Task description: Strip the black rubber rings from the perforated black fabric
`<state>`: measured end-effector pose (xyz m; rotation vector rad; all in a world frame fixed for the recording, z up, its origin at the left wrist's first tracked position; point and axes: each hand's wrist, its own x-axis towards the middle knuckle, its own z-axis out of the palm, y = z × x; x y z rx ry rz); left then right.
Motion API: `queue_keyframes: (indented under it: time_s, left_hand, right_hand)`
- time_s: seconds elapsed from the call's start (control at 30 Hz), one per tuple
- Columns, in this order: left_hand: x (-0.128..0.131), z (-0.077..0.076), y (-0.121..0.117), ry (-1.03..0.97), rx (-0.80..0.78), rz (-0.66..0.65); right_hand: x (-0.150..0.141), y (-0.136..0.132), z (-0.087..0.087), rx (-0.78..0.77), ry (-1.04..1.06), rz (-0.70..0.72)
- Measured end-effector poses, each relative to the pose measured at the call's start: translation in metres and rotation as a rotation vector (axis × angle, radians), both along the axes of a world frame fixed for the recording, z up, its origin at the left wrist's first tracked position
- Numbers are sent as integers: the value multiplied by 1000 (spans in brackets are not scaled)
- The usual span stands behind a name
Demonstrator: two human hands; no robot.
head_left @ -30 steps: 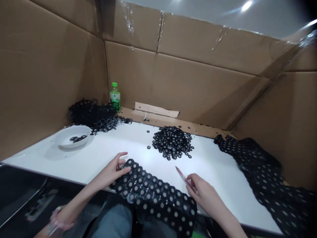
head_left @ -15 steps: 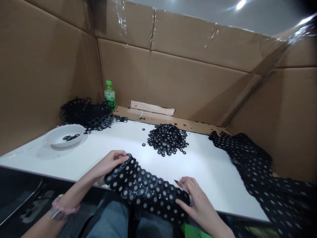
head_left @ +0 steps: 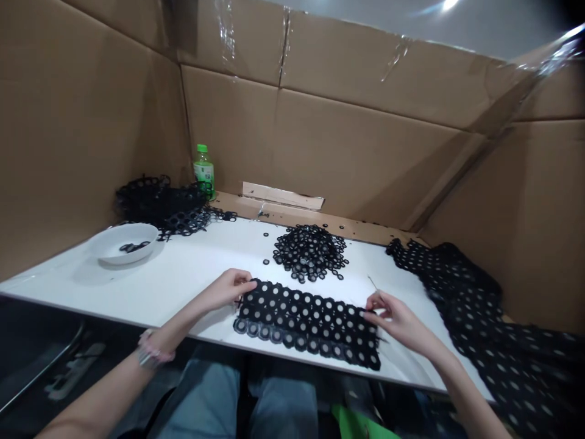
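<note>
Black ring-patterned mesh [head_left: 307, 323] (white dots)

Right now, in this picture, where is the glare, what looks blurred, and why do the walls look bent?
In the head view, a ceiling light flares at the top edge, and the white tabletop looks washed out. The black ring strip stays fairly sharp, while the black ring sheet at lower right smears. The cardboard wall likely bows from wide-angle distortion.
</note>
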<state>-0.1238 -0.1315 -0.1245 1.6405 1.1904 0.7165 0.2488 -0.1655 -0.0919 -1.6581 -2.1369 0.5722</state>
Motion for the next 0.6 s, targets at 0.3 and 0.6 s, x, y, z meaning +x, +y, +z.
queue_keyframes:
  time_s: [0.3, 0.6]
  left_hand:
    - [-4, -15, 16, 163, 136, -18]
    - [-6, -14, 18, 165, 119, -64]
  right_hand:
    - [-76, 27, 21, 180, 135, 126]
    - [-155, 46, 29, -66, 1422, 154]
